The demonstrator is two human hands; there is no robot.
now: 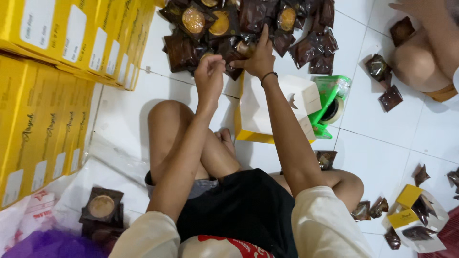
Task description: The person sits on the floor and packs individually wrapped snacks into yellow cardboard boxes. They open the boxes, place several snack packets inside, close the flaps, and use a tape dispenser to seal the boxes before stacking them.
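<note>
I sit on a white tiled floor facing a pile of dark brown snack packets (248,24), some with a round golden cake showing through a clear window. My left hand (209,71) is at the pile's near edge, fingers pinched shut on the corner of a brown packet (206,56). My right hand (258,56), with a black band on the wrist, grips another packet (243,48) beside it, index finger stretched up into the pile. An open white and yellow carton (253,114) lies just under my right forearm.
Stacks of flat yellow boxes (52,71) fill the left side. A green tape dispenser (331,98) sits right of the carton. Another person's knee (416,57) and hand are at top right. Loose packets (389,98) dot the floor; more lie at bottom left (101,210).
</note>
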